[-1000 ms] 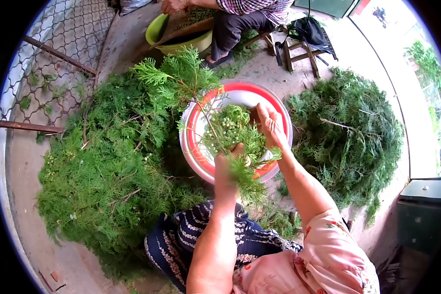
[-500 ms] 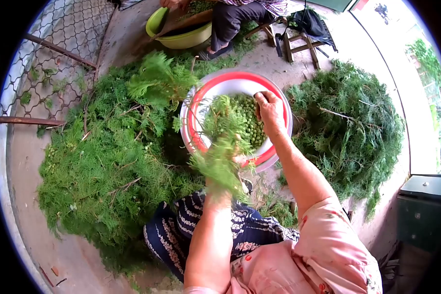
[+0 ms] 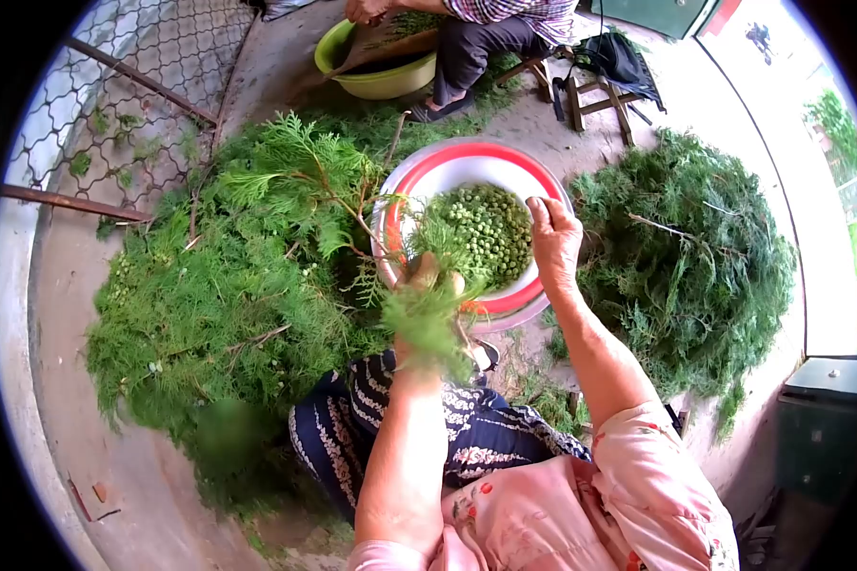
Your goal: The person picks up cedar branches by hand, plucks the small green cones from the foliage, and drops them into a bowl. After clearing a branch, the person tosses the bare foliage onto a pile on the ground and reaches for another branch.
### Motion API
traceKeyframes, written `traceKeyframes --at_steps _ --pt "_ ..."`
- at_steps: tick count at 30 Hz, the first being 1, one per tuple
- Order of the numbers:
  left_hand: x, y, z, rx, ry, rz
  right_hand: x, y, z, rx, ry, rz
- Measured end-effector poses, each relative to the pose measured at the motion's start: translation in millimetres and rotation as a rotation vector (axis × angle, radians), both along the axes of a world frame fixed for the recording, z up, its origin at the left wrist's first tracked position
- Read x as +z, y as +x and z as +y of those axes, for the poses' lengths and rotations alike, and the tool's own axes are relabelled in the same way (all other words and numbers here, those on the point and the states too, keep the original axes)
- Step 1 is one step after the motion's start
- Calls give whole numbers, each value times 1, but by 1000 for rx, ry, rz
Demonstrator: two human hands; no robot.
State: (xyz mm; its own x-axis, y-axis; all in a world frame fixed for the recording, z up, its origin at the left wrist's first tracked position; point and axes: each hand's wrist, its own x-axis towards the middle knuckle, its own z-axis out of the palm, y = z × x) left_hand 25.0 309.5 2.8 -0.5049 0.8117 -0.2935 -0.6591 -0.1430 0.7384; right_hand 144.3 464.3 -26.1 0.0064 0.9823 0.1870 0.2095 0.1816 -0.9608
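A white basin (image 3: 431,178) with a red band holds a heap of small green cones (image 3: 488,228). My left hand (image 3: 427,278) is closed around a leafy evergreen branch (image 3: 326,190) at the basin's near left side. Its sprays spread to the left and over the wrist, and some fingers are hidden by leaves. At the right rim, my right hand (image 3: 557,240) has its fingers curled together with the thumb towards the basin. What those fingers hold, if anything, is hidden.
Cut evergreen branches form a large pile (image 3: 229,314) on the left and another pile (image 3: 686,266) on the right. Further off, a person (image 3: 486,48) sits by a yellow-green tub (image 3: 383,86). A wooden stool (image 3: 605,100) bears a black bag (image 3: 619,62).
My right hand has moved from over the cones outward to the right rim. The branch in my left hand has shifted and its sprays look less blurred. The whole view has shifted slightly.
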Motion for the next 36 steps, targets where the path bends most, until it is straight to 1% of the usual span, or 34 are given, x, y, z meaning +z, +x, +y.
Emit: traceKeyframes --at_steps 1,2,3,4,5,6,7,9,11,12,13,14,15,17,18,19,21,22,23,24,25,27,28,29,31,32,33,35,36 --pt "5 -2 2 22 -58 91 8 3 -8 3 17 -116" --pt "8 -6 5 33 -82 149 19 9 -19 87 -68 -179" --pt "8 -10 7 49 -107 211 12 16 -27 180 -131 -202" --pt "13 -12 8 78 -135 189 15 19 -39 314 -162 -82" --pt "19 -11 8 136 -196 71 19 23 -55 446 -198 39" --pt "20 -11 10 232 -234 13 33 24 -75 432 -212 109" --pt "2 -15 9 219 -289 82 47 22 -97 416 -225 178" --pt "-20 -19 10 249 -446 260 56 22 -133 243 156 -61" --pt "7 -10 6 207 -422 287 69 16 -149 365 566 -146" --pt "-2 -10 6 233 -339 380 78 11 -155 476 500 -143" --pt "-5 -11 7 259 -251 474 79 3 -155 556 472 -214" --pt "-7 -9 7 226 -110 313 77 -4 -153 571 434 -268" --pt "12 -5 4 217 -252 302 71 -10 -149 586 398 -323" --pt "-7 -12 5 180 -257 342 61 -15 -141 604 379 -425" --pt "19 -4 0 168 -241 300 60 -17 -138 610 367 -489" --pt "18 -4 -4 138 -232 266 58 -19 -136 616 354 -553" --pt "14 -7 -8 76 -208 202 46 -19 -132 629 339 -567" --pt "3 -10 -5 130 -214 287 42 -19 -131 626 334 -588" --pt "-7 -10 -9 53 -154 280 38 -20 -130 623 328 -608" --pt "0 -8 -11 26 -160 308 30 -23 -131 581 334 -609" --pt "6 -6 -12 0 -165 336 25 -24 -130 601 287 -559" --pt "26 -7 -18 -185 -158 365 18 -25 -126 641 198 -461" --pt "24 -8 -17 -217 -162 470 17 -26 -121 661 116 -316" --pt "15 -12 -16 -262 -243 742 18 -23 -117 608 182 -261" --pt "8 -12 -13 -225 -170 875 33 -14 -112 579 -172 -184" --pt "1 -11 -12 -213 -118 815 28 -9 -106 601 -152 -33" --pt "7 -7 -10 -203 -66 754 24 -11 -106 523 -189 186" --pt "21 -1 -15 -70 -91 447 25 -3 -96 482 -578 628" --pt "17 -5 -15 43 -75 345 38 -2 -93 474 -630 678"
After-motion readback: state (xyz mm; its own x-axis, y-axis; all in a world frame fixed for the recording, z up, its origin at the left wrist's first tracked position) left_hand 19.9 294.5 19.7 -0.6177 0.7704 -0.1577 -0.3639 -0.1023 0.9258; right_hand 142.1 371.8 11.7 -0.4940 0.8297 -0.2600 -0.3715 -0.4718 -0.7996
